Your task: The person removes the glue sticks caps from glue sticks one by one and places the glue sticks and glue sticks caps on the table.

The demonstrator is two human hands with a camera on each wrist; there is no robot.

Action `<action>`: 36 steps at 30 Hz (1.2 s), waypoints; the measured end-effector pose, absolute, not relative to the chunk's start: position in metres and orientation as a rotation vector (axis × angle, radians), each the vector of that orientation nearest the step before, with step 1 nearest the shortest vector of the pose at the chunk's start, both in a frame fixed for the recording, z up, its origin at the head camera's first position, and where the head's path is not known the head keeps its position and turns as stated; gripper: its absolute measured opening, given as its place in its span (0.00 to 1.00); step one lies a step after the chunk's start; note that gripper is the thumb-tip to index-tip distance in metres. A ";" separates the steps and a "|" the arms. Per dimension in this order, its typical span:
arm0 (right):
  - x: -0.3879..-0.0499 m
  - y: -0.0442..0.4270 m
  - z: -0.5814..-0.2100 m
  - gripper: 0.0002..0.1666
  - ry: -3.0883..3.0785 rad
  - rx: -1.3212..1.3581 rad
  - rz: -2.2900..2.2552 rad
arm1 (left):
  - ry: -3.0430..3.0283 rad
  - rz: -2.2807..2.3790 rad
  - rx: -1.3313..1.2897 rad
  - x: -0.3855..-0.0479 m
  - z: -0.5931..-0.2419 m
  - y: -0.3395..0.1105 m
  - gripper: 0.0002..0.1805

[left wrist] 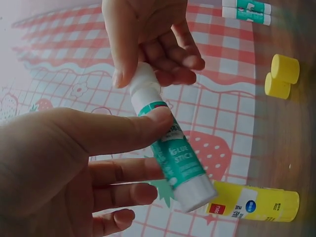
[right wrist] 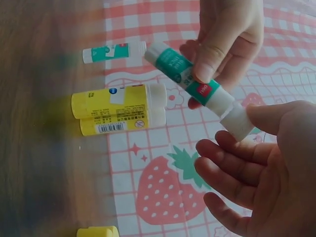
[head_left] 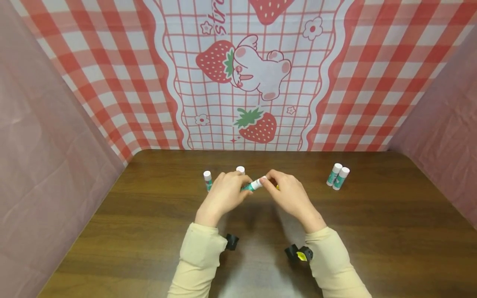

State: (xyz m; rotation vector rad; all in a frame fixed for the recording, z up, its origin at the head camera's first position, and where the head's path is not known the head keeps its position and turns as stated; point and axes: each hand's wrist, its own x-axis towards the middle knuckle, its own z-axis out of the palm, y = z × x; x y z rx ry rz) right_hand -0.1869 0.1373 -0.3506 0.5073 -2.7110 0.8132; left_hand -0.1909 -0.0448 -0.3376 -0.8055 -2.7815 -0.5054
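Observation:
My left hand (head_left: 225,194) grips the green and white body of a glue stick (left wrist: 180,153) between thumb and fingers. At the stick's white end, my right hand (head_left: 290,194) pinches the white cap (right wrist: 238,122) between thumb and fingertips. In the right wrist view the cap sits slightly tilted at the end of the body, with a thin line between them. The stick is held slanted above the table. Two yellow glue sticks (right wrist: 116,113) with white tops stand side by side near the left hand, mostly hidden by it in the head view.
Another green glue stick (head_left: 207,180) stands left of the left hand. Two more green glue sticks (head_left: 338,177) stand together at the right of the brown table (head_left: 149,231). Two yellow caps (left wrist: 282,75) lie close together. A checked strawberry cloth (head_left: 257,82) hangs behind.

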 end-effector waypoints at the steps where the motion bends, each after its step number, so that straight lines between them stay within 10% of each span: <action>1: -0.187 0.138 -0.351 0.12 -2.710 0.509 0.811 | -2.788 -0.509 -0.799 -0.191 -0.338 -0.045 0.12; 36: -0.193 0.176 -0.347 0.15 -2.903 0.333 0.777 | -2.863 -0.417 -0.752 -0.198 -0.357 -0.036 0.12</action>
